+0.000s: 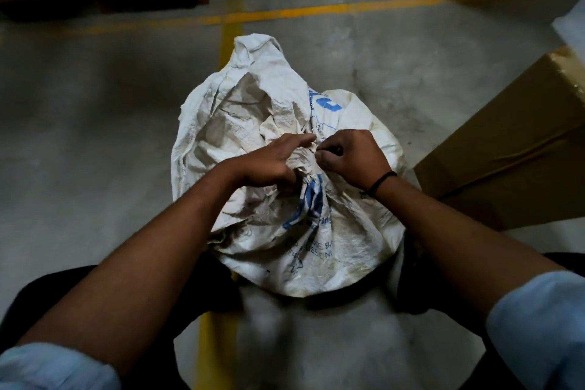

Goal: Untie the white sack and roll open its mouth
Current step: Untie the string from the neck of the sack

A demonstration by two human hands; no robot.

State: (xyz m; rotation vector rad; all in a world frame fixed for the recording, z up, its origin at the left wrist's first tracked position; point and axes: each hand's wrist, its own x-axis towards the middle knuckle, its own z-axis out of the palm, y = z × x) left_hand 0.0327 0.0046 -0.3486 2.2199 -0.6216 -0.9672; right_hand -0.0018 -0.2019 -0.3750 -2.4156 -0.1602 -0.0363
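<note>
Left hand [269,165] clamps the gathered neck of the white sack [285,168]; right hand [351,158] pinches at the knot [311,152]. Hold the neck steady, tease the tie loose, don't yank.

Grey floor [95,136] carries the white sack [240,123] and cardboard box [512,149].

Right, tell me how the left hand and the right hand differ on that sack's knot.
The left hand lies flatter, fingers stretched forward over the gathered neck of the white sack; the right hand is curled into a pinching grip at the knot. The right wrist wears a dark band; the left wrist is bare. Both meet at the knot, still tied, with sleeves rolled up.
</note>
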